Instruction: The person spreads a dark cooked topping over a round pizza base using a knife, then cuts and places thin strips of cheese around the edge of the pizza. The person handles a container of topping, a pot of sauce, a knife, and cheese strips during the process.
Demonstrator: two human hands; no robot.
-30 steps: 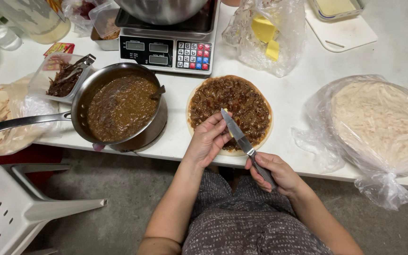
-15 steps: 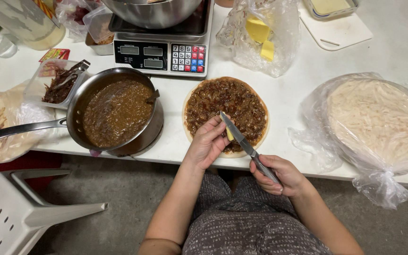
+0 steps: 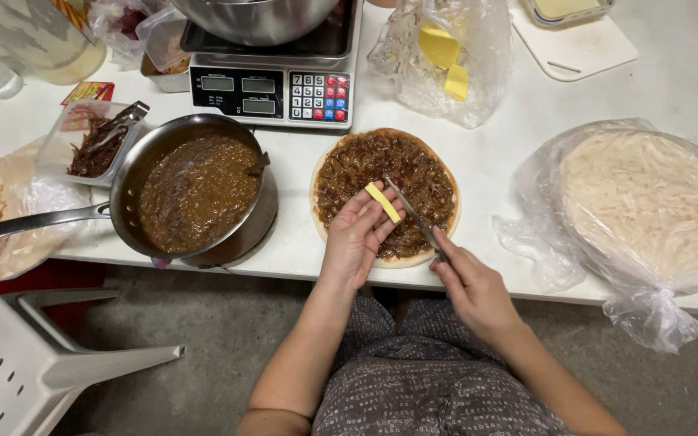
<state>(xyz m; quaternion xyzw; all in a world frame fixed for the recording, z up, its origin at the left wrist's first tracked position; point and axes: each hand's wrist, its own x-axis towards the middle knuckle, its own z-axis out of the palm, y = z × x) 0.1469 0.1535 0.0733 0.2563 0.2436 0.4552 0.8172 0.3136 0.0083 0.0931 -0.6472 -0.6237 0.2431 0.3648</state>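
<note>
A round flatbread (image 3: 365, 145) covered in dark brown cooked filling lies at the table's front edge. Over its near half my left hand (image 3: 359, 234) holds a small yellow strip of cheese (image 3: 384, 202) in its fingertips. My right hand (image 3: 472, 284) grips the handle of a knife (image 3: 410, 211). The blade points up and to the left across the flatbread, just right of the cheese strip.
A pan (image 3: 195, 190) of brown sauce sits to the left, handle pointing left. Behind are a digital scale (image 3: 272, 89) with a metal bowl, a bag of cheese blocks (image 3: 442, 52) and a white cutting board (image 3: 575, 48). Bagged flatbreads (image 3: 648, 202) lie right, a white chair (image 3: 34, 363) lower left.
My left hand has lifted a little from the flatbread's edge, and the yellow cheese strip now shows in its fingers. The knife has shifted slightly beside it.
</note>
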